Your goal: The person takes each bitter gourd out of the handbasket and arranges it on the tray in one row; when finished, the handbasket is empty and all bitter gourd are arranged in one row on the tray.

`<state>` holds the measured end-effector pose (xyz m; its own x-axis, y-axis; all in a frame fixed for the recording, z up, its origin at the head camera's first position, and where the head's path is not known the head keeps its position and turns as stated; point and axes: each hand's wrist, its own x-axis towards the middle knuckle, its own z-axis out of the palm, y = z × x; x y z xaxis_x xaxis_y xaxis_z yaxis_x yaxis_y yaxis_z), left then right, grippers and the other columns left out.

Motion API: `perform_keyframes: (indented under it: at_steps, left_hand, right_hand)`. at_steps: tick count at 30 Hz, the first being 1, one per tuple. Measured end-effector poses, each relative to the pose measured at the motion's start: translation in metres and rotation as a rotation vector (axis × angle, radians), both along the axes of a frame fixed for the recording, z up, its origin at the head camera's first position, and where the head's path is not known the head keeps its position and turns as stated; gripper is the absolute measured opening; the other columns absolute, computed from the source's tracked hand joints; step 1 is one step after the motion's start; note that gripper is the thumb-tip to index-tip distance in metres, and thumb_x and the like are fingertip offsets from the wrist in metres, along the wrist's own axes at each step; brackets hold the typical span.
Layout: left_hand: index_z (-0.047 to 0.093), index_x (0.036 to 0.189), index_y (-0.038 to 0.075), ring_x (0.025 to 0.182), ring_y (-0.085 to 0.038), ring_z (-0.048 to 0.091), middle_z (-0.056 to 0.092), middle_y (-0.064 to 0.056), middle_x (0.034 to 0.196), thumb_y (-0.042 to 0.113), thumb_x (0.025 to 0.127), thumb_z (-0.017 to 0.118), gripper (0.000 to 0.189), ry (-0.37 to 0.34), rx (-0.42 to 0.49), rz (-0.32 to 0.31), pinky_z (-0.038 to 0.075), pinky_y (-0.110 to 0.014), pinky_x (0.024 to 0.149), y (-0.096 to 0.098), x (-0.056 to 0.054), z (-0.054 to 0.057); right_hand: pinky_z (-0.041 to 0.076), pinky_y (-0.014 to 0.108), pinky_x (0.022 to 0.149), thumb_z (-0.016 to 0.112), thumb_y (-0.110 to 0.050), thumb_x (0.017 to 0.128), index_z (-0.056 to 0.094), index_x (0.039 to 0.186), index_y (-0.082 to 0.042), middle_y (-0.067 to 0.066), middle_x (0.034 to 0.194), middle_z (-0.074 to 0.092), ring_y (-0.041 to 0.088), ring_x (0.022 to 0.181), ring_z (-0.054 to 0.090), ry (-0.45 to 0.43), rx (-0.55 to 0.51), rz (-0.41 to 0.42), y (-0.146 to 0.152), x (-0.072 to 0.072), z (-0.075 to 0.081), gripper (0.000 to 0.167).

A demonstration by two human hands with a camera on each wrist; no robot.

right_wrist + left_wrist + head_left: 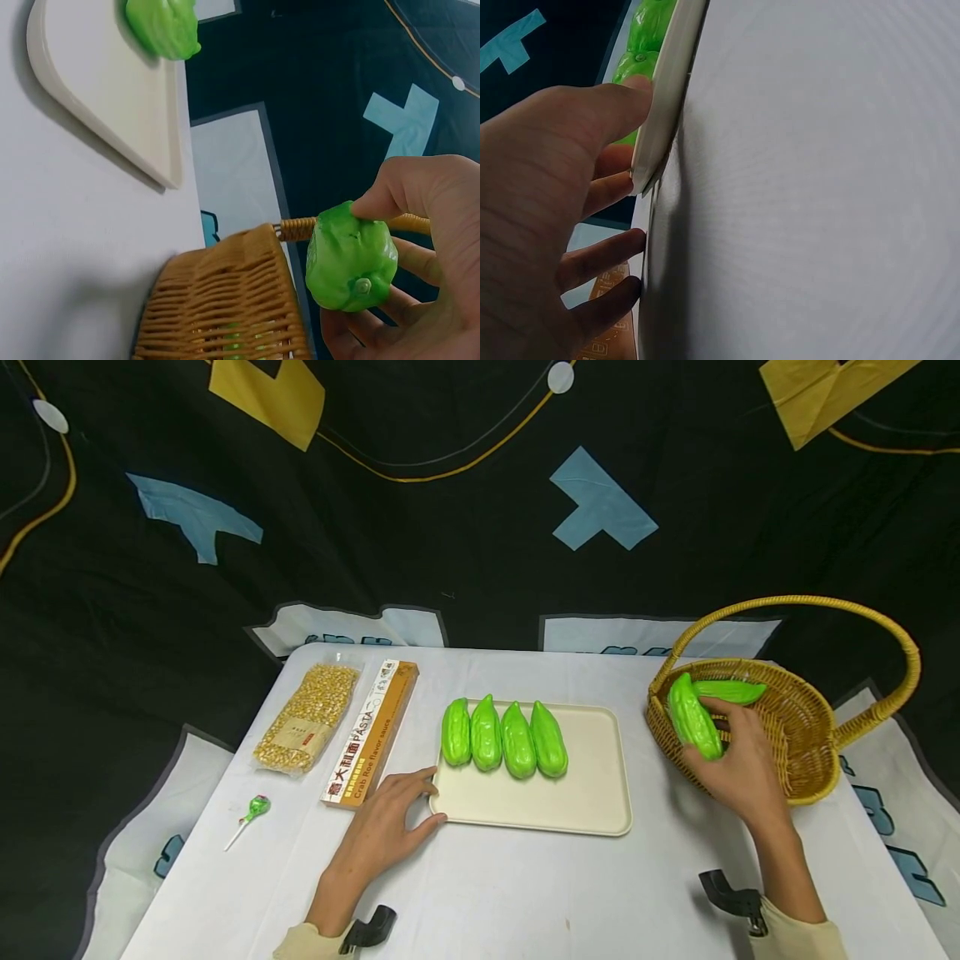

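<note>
My right hand [738, 764] grips a green bitter melon [692, 717] with a bumpy, ridged skin, over the left side of the wicker basket [806, 735]. In the right wrist view its stem end [363, 286] faces the camera, with the thumb on one side and fingers behind. Another bitter melon [731, 692] lies in the basket. My left hand [386, 822] rests at the near left corner of a cream tray [585, 793], thumb and fingertips touching its rim [664, 97]. Several bitter melons [517, 742] stand in a row on the tray's back left part.
A bag of corn kernels [311, 714] and a pasta box [371, 735] lie left of the tray, with a green-wrapped lollipop [255, 810] nearer the front. The basket's tall handle [795, 600] arches over it. A dark patterned curtain [465, 552] hangs behind the white table.
</note>
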<state>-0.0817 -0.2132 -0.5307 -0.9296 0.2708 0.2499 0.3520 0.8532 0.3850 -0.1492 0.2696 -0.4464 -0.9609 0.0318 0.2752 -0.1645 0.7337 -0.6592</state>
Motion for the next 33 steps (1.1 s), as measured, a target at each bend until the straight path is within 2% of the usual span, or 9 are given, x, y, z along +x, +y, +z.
perform_keyframes:
  at_steps: [4,12,24,33]
  left_hand:
    - [0.074,0.114,0.018,0.131,-0.027,0.064,0.065,-0.002,0.152,0.039,0.089,0.090,0.036,0.001,0.001,0.001,0.054,-0.047,0.113,0.000,0.000,0.001]
    - [0.075,0.114,0.017,0.131,-0.027,0.064,0.065,-0.003,0.151,0.039,0.089,0.090,0.037,0.006,-0.002,0.001,0.054,-0.047,0.113,0.000,0.000,0.000]
    - [0.075,0.115,0.017,0.131,-0.028,0.064,0.065,-0.004,0.151,0.038,0.089,0.090,0.036,0.001,0.005,-0.005,0.054,-0.048,0.113,0.001,0.000,0.001]
    - [0.075,0.114,0.017,0.132,-0.028,0.063,0.065,-0.003,0.152,0.038,0.089,0.090,0.036,0.002,0.005,-0.002,0.054,-0.048,0.113,0.001,0.000,0.002]
  right_hand:
    - [0.042,0.068,0.094,0.080,-0.004,0.083,0.050,0.152,0.004,0.036,0.143,0.048,0.051,0.126,0.048,0.007,-0.010,0.008,-0.005,0.000,0.001,0.076]
    - [0.042,0.070,0.097,0.081,-0.002,0.081,0.051,0.151,0.004,0.036,0.143,0.049,0.052,0.127,0.049,0.027,-0.013,0.034,-0.015,-0.003,0.000,0.076]
    - [0.049,0.065,0.093,0.082,0.001,0.081,0.054,0.149,0.004,0.034,0.137,0.052,0.052,0.121,0.057,0.039,-0.022,0.059,-0.030,-0.002,-0.006,0.073]
    - [0.052,0.060,0.089,0.083,0.003,0.080,0.054,0.149,0.005,0.033,0.136,0.053,0.050,0.118,0.057,0.039,-0.025,0.113,-0.044,-0.003,-0.011,0.074]
